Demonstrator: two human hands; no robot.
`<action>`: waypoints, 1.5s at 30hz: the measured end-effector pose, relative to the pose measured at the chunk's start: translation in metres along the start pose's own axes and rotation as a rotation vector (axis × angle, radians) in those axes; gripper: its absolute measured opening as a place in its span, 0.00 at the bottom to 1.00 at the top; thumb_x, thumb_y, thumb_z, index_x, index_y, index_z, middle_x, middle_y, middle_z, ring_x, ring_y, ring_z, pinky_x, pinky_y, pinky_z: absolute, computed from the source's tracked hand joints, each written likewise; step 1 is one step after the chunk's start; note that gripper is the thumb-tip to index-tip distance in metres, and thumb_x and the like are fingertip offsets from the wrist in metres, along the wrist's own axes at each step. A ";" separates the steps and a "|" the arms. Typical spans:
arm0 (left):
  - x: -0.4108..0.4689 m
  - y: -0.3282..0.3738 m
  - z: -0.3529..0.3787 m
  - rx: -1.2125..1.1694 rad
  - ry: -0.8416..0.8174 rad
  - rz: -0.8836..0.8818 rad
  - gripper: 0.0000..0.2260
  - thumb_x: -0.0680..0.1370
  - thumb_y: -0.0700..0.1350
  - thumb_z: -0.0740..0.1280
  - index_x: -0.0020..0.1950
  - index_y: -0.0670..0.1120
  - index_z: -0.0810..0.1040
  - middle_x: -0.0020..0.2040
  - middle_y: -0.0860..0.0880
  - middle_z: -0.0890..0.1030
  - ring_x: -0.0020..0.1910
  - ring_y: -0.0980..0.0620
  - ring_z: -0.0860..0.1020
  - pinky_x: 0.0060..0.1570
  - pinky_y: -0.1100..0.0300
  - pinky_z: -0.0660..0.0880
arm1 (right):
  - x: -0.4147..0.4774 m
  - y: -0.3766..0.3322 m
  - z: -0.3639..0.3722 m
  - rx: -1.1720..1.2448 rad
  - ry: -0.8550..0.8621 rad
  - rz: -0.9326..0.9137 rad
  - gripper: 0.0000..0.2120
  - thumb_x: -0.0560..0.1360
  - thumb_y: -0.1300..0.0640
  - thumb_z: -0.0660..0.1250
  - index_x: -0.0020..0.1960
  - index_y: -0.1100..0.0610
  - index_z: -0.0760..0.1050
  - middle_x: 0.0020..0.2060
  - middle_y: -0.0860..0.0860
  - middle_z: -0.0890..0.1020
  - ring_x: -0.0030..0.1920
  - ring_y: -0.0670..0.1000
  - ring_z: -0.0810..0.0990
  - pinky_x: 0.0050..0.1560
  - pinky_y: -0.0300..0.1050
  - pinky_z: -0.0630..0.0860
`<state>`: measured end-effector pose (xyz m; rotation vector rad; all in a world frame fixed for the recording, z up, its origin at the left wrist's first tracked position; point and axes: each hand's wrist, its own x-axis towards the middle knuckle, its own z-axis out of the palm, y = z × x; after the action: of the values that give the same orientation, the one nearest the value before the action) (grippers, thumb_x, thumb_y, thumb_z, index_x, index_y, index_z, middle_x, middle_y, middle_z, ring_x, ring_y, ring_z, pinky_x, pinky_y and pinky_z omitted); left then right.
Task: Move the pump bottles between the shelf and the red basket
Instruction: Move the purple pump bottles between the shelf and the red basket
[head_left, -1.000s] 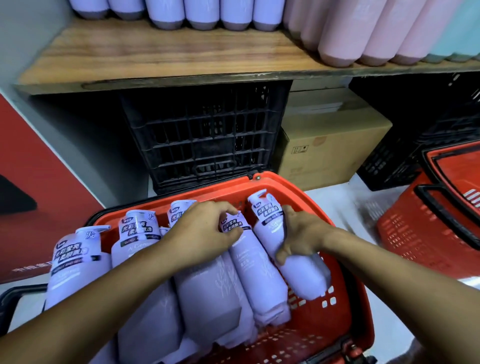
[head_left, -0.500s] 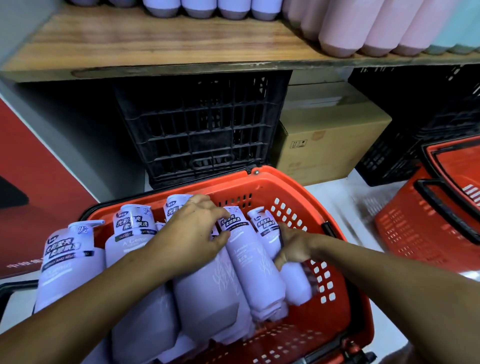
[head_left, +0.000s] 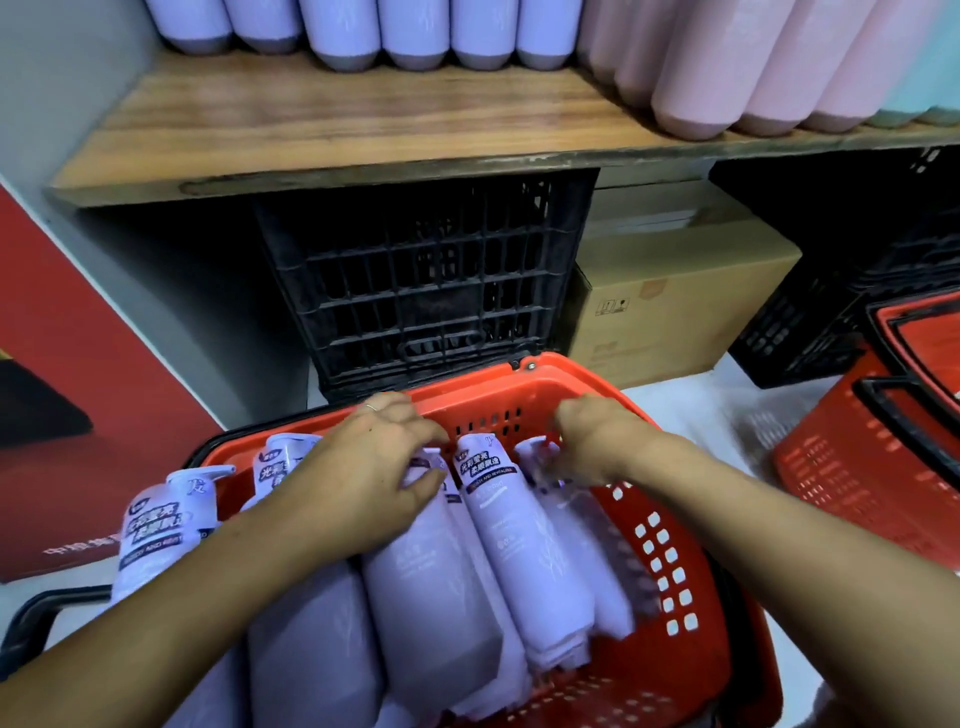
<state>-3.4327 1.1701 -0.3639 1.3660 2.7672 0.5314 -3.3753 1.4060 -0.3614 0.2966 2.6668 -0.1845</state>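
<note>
Left hand (head_left: 374, 467) curls round a pump bottle (head_left: 431, 597) neck; right hand (head_left: 592, 447) grips the end bottle (head_left: 576, 535) just beside it (blurred), presumably for lifting.

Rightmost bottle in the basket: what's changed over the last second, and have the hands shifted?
The right hand lowered the rightmost bottle deeper into the red basket, beside its neighbour, and slid from the bottle's body up to its pump end, fingers curled there. The left hand kept gripping the top of a middle bottle. The other bottles and the shelf stayed put.
</note>
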 end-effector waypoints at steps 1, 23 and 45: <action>0.000 -0.004 -0.005 0.017 0.000 0.003 0.14 0.76 0.50 0.69 0.60 0.51 0.81 0.54 0.52 0.81 0.61 0.49 0.74 0.64 0.55 0.70 | -0.004 -0.009 -0.010 0.046 0.116 -0.045 0.17 0.74 0.43 0.73 0.54 0.55 0.83 0.49 0.53 0.85 0.54 0.55 0.83 0.48 0.42 0.73; 0.202 -0.119 -0.162 -0.474 0.862 -0.692 0.20 0.67 0.51 0.79 0.57 0.49 0.81 0.55 0.47 0.83 0.55 0.46 0.81 0.59 0.55 0.76 | 0.178 -0.075 -0.249 1.151 0.691 -0.059 0.24 0.67 0.59 0.80 0.61 0.54 0.76 0.53 0.56 0.83 0.48 0.57 0.88 0.51 0.57 0.85; 0.333 -0.189 -0.162 -0.314 0.797 -0.460 0.35 0.62 0.56 0.83 0.64 0.46 0.77 0.52 0.53 0.81 0.48 0.57 0.80 0.40 0.76 0.71 | 0.237 -0.082 -0.279 1.091 0.847 -0.029 0.24 0.76 0.54 0.69 0.71 0.57 0.71 0.70 0.57 0.76 0.71 0.59 0.74 0.70 0.48 0.71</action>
<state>-3.8094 1.2730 -0.2223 0.4622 3.1653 1.6656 -3.7191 1.4182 -0.2126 0.7921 3.0389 -1.8941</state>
